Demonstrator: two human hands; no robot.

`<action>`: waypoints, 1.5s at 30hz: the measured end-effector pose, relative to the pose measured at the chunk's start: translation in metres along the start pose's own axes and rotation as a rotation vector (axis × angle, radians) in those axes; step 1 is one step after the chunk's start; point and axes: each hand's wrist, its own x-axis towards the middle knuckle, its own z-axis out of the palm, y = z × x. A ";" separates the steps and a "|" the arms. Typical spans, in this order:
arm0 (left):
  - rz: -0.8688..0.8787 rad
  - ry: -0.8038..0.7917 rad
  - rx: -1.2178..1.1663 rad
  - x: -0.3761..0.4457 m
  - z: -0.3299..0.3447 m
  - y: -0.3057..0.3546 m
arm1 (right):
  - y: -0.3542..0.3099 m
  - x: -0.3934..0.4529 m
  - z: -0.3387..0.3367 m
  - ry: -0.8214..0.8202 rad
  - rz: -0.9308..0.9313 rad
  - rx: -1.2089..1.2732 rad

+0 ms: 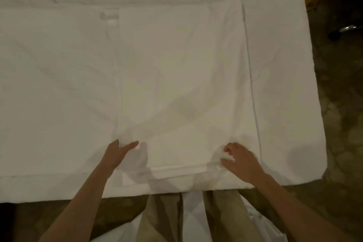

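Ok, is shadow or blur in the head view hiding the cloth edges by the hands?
Head view: dim warm light, so the white folded cloth barely separates from the white surface beneath; arm shadows cross its middle and sit beside the left hand, leaving that grip unclear; the right hand bunching the near corner reads fine; everything is slightly soft, and the surface's edges bow.

Bare left forearm seen from 7 o'clock, stretched toward 1 o'clock. Left hand [119, 152] held low, fingers [133, 144] kept straight and pointed at 2 o'clock, thumb spread toward 12. Bare right forearm seen from 5 o'clock, angled toward 10 o'clock. Right hand [240, 160] turned palm down, fingers [227, 150] curled, bunch of white folded terry cloth [176, 84] pinched. Hands set well apart.
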 end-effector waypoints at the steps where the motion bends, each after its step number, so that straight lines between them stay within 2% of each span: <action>1: 0.021 0.034 -0.043 0.004 -0.001 0.007 | 0.001 0.004 -0.002 0.066 0.046 0.083; 3: 0.049 0.088 -0.148 0.017 -0.006 0.025 | 0.002 0.016 -0.011 0.150 0.144 0.175; 6: 0.088 0.124 -0.195 0.039 -0.009 0.060 | -0.001 0.032 -0.020 0.103 0.192 0.127; 9: 0.132 0.177 -0.153 0.063 -0.014 0.093 | -0.016 0.047 -0.025 0.070 0.139 -0.013; 13: 0.178 0.204 -0.170 0.081 -0.017 0.135 | -0.057 0.088 -0.036 0.080 0.062 -0.069; 20: 0.221 0.266 -0.199 0.124 -0.030 0.193 | -0.143 0.215 -0.093 0.191 -0.122 0.050; 24: 0.226 0.308 -0.225 0.156 -0.041 0.220 | -0.184 0.292 -0.144 0.377 -0.235 0.161; 29: 0.248 0.298 -0.214 0.182 -0.046 0.254 | -0.222 0.359 -0.184 0.410 -0.258 0.223; 35: 0.239 0.287 -0.259 0.206 -0.056 0.282 | -0.247 0.410 -0.187 0.310 -0.263 0.183; 39: 0.239 0.269 -0.253 0.212 -0.055 0.301 | -0.252 0.437 -0.179 0.341 -0.232 0.184; 42: 0.315 0.283 -0.251 0.219 -0.060 0.312 | -0.254 0.445 -0.185 0.361 -0.221 0.209; 45: 0.368 0.307 -0.235 0.222 -0.060 0.315 | -0.255 0.444 -0.184 0.429 -0.284 0.256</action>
